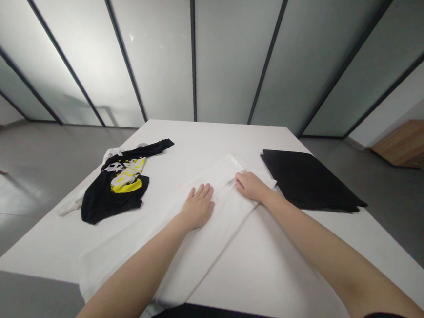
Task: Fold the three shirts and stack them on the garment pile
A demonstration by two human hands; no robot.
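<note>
White garment (197,256) on desk (199,138): left grip (197,208) open, flat on cloth; right grip (250,186) half-curled on its fold, hold unclear; folded black garment (305,181) beside.

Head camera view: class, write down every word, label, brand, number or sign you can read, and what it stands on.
The crumpled black shirt carries white and yellow print, too folded and small to read; no other readable text shows.
</note>
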